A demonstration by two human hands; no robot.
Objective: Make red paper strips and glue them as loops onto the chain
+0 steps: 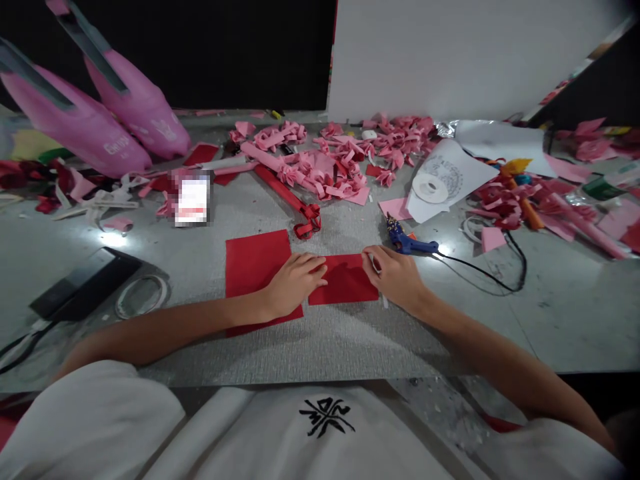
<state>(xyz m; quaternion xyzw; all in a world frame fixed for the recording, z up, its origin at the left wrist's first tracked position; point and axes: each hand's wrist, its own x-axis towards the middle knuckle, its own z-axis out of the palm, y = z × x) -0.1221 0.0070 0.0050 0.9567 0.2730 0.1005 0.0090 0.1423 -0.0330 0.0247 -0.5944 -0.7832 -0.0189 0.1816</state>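
Note:
A small red sheet (345,281) lies flat on the grey table mat. My left hand (296,283) rests partly on a larger red sheet (253,263), its slightly spread fingers reaching the small sheet's left edge. At the small sheet's upper right corner, my right hand (393,275) has its fingers bent together in a pinch; whatever they hold is too small to name. A blue glue gun (413,244) lies just beyond my right hand, its black cord running to the right.
Pink paper pieces (320,167) are heaped along the back. A red paper strip (285,190) lies ahead. At the left are a black device (85,283), a white ring (141,297) and pink bottles (140,107). A white tape roll (431,189) sits at the back right.

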